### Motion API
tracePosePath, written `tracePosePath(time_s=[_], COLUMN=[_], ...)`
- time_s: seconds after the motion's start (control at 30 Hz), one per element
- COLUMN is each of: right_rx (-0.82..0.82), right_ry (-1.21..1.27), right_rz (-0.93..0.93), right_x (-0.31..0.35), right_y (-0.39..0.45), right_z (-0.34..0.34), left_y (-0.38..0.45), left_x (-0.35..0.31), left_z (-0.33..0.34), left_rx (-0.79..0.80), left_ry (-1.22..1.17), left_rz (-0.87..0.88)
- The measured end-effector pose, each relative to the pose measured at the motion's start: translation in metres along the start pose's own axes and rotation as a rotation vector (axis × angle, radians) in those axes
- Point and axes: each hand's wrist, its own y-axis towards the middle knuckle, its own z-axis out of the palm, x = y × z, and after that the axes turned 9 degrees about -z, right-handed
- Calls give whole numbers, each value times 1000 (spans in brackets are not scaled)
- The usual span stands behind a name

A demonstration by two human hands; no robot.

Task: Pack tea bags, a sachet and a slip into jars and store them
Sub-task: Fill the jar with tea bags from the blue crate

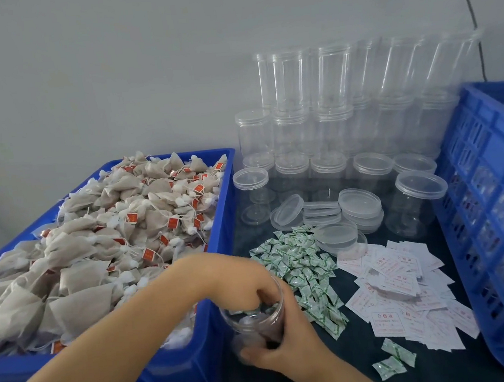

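The right hand [286,339] gripped the jar [254,318] near the bin [200,361], while the left hand's [247,281] fingers [263,297] reached inside, their grip hidden.

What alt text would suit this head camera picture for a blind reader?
A person's right hand grips a clear jar while the left hand reaches into it, beside a blue bin of tea bags, with sachets, paper slips and empty jars nearby.

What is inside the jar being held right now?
The left hand's fingers reach into the jar, which the right hand grips. Pale tea-bag-like shapes show through the wall; hands and blur hide any sachet or slip.
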Motion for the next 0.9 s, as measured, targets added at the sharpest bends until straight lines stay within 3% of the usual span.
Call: tracePosePath(time_s=[0.2, 0.33, 0.4, 0.6, 0.9], right_rx=[-20, -17, -8, -19, -14], right_ry=[9, 17, 35, 7, 10], right_rz=[4, 16, 20, 6, -2], right_x=[3, 2, 2, 5, 8], right_y=[-1, -2, -2, -2, -2], right_z=[0, 1, 0, 0, 0], left_y=[-36, -41, -30, 9, 46], left_x=[49, 93, 108, 126, 130], left_z=[-18, -24, -18, 13, 45], left_rx=[-277, -662, -751, -708, -737], left_ry=[-488, -512, -456, -276, -181], left_rz=[-65, -332, -465, -636, -590])
